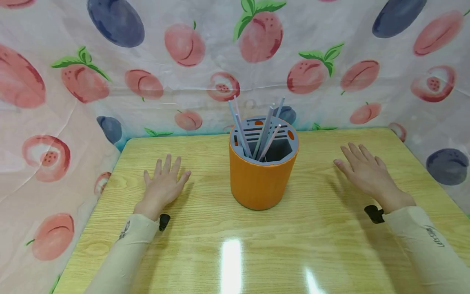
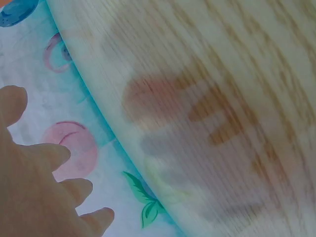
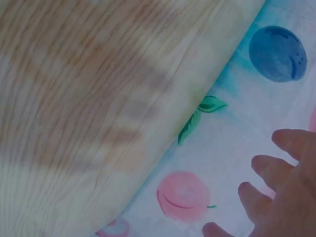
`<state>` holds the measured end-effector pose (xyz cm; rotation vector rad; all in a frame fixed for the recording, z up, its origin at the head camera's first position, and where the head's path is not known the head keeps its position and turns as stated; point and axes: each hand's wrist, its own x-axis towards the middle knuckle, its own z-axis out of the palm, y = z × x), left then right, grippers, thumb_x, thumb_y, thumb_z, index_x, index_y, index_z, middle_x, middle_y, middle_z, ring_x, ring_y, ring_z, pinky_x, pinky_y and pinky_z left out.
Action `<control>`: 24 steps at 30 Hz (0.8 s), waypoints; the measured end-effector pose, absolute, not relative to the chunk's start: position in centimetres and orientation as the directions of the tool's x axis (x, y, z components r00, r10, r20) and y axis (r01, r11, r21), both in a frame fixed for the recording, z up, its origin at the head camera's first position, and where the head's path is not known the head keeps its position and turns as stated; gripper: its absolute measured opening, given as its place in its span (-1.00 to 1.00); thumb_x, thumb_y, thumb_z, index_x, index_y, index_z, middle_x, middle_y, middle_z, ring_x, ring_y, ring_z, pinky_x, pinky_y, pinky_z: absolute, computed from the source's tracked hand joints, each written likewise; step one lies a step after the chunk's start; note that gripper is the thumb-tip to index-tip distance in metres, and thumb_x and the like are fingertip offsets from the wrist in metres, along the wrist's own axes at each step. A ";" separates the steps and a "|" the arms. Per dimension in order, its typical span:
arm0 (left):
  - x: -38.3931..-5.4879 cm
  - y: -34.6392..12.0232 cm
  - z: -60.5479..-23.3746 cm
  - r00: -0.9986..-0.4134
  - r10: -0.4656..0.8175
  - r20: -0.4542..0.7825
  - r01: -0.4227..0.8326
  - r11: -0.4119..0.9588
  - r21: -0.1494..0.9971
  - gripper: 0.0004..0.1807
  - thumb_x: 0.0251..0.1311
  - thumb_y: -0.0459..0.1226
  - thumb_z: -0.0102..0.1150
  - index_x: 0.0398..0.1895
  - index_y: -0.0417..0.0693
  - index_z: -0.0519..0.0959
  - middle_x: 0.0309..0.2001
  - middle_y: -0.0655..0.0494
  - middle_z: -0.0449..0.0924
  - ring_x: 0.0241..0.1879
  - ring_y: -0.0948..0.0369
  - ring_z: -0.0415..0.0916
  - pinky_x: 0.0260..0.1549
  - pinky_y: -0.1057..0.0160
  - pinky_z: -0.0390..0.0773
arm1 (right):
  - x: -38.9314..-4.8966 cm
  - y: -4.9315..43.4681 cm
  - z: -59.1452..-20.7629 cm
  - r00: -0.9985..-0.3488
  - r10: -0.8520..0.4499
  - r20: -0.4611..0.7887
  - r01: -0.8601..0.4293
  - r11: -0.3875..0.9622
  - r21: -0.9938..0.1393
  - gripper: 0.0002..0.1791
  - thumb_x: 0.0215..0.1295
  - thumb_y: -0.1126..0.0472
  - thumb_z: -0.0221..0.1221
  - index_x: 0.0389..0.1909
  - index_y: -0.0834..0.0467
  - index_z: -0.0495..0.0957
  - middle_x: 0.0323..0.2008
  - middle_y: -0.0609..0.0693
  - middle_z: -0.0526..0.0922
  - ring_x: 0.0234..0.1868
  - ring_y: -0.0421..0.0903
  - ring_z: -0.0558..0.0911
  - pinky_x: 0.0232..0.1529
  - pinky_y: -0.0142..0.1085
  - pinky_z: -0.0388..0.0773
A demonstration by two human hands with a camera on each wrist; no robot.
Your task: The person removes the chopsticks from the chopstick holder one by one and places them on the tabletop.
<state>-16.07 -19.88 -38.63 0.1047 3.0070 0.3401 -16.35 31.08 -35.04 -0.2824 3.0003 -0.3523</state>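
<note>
An orange round holder [image 1: 258,185] with a grey slotted top stands upright near the back middle of the table. Several thin pale sticks [image 1: 267,126] lean at different angles out of its front compartment. To the left of the holder, my left hand [image 1: 163,190] is spread palm down with nothing in it. On the other side my right hand [image 1: 367,173] has its fingers extended, also holding nothing, with a shadow on the table below. Each wrist view shows only spread fingers, of the left hand [image 2: 34,182] and of the right hand [image 3: 284,187].
The wood-grain table [image 1: 198,241] reflects bright light near its front. A fruit-print cloth [image 1: 205,77] hangs behind its back edge and along both sides. Small black devices sit at the left wrist [image 1: 164,221] and the right wrist [image 1: 374,214].
</note>
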 end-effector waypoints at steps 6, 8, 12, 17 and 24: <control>-16.7 -19.0 -38.4 -0.992 0.090 -0.086 0.069 0.973 0.222 -0.18 0.17 0.32 -0.57 0.40 0.08 -0.14 0.39 -0.05 -0.36 0.32 -0.12 -0.45 0.04 -0.37 -0.47 | -16.4 31.4 -35.1 -0.979 -0.190 -0.067 -0.169 0.955 -0.243 -0.24 0.34 -0.24 -0.36 0.39 0.11 -0.26 0.37 0.16 -0.34 0.32 0.19 -0.38 0.07 0.33 -0.33; -16.9 -18.5 -38.3 -0.993 0.101 -0.057 0.085 0.968 0.234 -0.18 0.17 0.31 -0.56 0.40 0.07 -0.10 0.39 -0.06 -0.33 0.33 -0.11 -0.41 0.07 -0.36 -0.41 | -16.4 31.4 -35.1 -0.981 -0.191 -0.035 -0.177 0.954 -0.244 -0.25 0.34 -0.23 -0.34 0.39 0.11 -0.23 0.37 0.16 -0.31 0.33 0.18 -0.36 0.09 0.32 -0.32; -16.6 -16.7 -37.5 -0.985 0.150 0.080 0.169 0.917 0.362 -0.27 0.22 0.23 -0.38 0.34 0.02 0.09 0.36 -0.06 -0.11 0.31 -0.07 -0.17 0.14 -0.23 -0.09 | -16.5 30.4 -35.1 -0.971 -0.208 0.118 -0.233 0.931 -0.281 -0.32 0.36 -0.17 -0.28 0.37 0.14 -0.05 0.36 0.17 -0.13 0.34 0.16 -0.18 0.15 0.24 -0.23; -15.6 -12.8 -35.3 -0.936 0.194 0.295 0.342 0.705 0.621 -0.48 0.28 0.06 -0.20 0.20 0.02 0.31 0.23 0.10 0.20 0.20 0.11 0.15 0.06 0.03 0.29 | -16.6 27.4 -34.6 -0.921 -0.201 0.334 -0.337 0.842 -0.423 -0.46 0.38 -0.02 -0.17 0.29 0.16 0.16 0.30 0.14 0.10 0.31 0.14 0.03 0.21 0.11 -0.07; -14.6 -8.2 -32.5 -0.881 0.184 0.436 0.473 0.344 0.811 -0.52 0.25 -0.03 -0.07 0.24 0.14 0.26 0.19 0.25 0.24 0.15 0.27 0.21 -0.01 0.19 0.40 | -15.6 22.0 -33.9 -0.820 -0.148 0.554 -0.512 0.623 -0.591 -0.54 0.35 0.14 -0.08 0.27 -0.03 0.23 0.27 -0.11 0.20 0.28 -0.08 0.15 0.21 -0.11 0.13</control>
